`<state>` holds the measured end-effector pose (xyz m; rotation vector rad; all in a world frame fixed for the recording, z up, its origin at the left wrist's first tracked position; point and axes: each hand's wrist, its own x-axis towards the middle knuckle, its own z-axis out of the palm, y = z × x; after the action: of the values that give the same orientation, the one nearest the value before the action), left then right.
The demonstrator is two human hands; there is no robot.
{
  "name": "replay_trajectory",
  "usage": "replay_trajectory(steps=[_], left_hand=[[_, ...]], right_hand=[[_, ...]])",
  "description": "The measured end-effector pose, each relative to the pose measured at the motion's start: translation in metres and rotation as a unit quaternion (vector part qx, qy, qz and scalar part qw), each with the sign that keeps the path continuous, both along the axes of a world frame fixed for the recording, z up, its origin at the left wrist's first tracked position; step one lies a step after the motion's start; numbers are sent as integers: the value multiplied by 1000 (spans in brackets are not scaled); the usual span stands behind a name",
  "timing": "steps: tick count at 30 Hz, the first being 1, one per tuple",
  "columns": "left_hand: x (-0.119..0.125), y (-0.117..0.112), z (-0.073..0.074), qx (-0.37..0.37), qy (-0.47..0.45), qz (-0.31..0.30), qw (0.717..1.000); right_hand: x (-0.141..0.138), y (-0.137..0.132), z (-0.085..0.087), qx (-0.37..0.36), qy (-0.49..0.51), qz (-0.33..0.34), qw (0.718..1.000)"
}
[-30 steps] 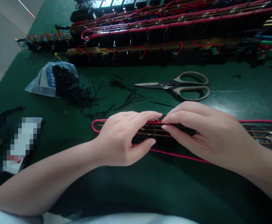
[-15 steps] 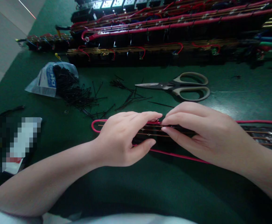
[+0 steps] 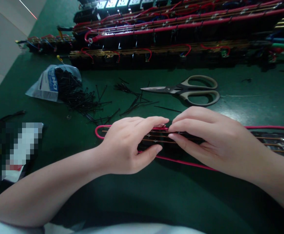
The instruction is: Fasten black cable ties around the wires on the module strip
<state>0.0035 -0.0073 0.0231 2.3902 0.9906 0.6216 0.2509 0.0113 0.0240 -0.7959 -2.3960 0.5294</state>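
Observation:
A long black strip with copper bars (image 3: 273, 143) lies across the table under both hands, a red wire (image 3: 188, 162) looped around its left end and along its sides. My left hand (image 3: 129, 146) straddles the strip, fingers on the far edge and thumb on the near side, gripping it. Close to its index fingertip, my right hand (image 3: 212, 139) pinches at the far-side red wire, fingertips together. A thin dark piece, apparently a black cable tie (image 3: 166, 124), shows between the two hands; the fingers hide most of it.
Beyond the hands lie scissors (image 3: 171, 89) and loose black cable ties (image 3: 137, 104). A clear plastic bag (image 3: 44, 84) spills more ties at the left. Several wired black strips (image 3: 142, 32) line the back. A blurred pale object (image 3: 22, 149) and dark cables sit at the left edge.
Almost nothing differs. Both hands keep their places on the strip, and the view has shifted very slightly.

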Motion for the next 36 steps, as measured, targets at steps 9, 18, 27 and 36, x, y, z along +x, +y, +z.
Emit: replay_trajectory(steps=[9,18,27,36], left_hand=[[0,0,1,-3,-7,0,1000],[0,0,0,2,-9,3,1000],[0,-1,0,2,-4,7,1000],[1,-1,-1,4,-5,13,1000]], right_hand=[[1,0,-1,5,-3,1,1000],[-1,0,-1,6,-1,1,1000],[0,0,0,-4,-3,-2,1000],[0,0,1,-1,-2,1,1000]])
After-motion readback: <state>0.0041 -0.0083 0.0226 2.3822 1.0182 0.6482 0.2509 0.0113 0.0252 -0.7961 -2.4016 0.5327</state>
